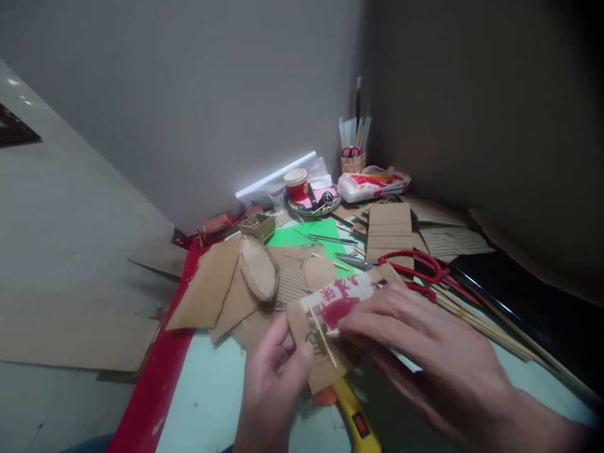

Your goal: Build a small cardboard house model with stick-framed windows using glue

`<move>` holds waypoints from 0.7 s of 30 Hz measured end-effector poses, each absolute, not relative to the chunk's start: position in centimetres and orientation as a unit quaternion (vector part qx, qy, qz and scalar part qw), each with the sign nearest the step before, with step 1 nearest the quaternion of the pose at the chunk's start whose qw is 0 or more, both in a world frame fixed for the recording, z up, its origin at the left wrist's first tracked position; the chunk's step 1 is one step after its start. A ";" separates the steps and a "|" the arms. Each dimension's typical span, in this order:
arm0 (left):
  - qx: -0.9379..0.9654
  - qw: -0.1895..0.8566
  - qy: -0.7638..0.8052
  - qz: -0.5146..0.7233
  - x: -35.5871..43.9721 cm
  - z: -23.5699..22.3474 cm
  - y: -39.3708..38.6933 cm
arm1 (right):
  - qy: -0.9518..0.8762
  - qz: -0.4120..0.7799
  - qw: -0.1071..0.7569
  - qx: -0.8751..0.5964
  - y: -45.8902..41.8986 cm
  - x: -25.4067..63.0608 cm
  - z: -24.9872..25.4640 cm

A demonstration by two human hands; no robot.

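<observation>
My left hand [278,377] grips the lower left edge of a printed cardboard piece [325,377], thumb on its face. A thin wooden stick [321,336] lies slantwise across that piece. My right hand [419,340] is closed over the piece's right side, and the pale end of a short wooden stick [333,332] shows at its fingertips. The rest of what it holds is hidden behind the fingers. White paper with red print [342,296] covers the upper part of the cardboard. Below the hands lies a yellow glue gun [353,415] with a red switch.
Beyond the hands lie red-handled scissors [410,261], an oval cardboard shape [258,267], cardboard sheets [207,283] and green paper [283,235]. Farther back stand a red cup [297,189] and a pen holder [353,163]. Long sticks [486,324] and a black panel [533,302] are at right.
</observation>
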State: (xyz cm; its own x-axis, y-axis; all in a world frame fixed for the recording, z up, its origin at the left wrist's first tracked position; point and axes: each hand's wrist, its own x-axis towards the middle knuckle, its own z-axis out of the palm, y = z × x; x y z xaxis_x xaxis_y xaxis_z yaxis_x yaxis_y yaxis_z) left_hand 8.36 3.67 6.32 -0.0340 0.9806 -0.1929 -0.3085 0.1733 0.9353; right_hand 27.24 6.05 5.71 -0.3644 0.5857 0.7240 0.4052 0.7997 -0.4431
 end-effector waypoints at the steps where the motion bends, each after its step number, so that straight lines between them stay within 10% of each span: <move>1: 0.353 0.595 0.487 0.533 8.4 6.4 3.7 | -0.824 0.103 0.468 -0.303 6.0 27.3 5.6; 21: 0.379 0.531 0.554 0.517 10.1 7.5 3.6 | -0.829 0.146 0.447 -0.303 5.4 27.4 5.8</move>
State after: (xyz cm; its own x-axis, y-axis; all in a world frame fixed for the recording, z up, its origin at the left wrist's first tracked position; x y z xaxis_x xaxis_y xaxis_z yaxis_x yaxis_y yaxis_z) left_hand 10.09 3.61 7.52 -0.1490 0.9690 -0.1970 -0.1290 0.1785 0.9755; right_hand 27.44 5.41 5.81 -0.4171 0.6332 0.6519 0.3730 0.7734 -0.5126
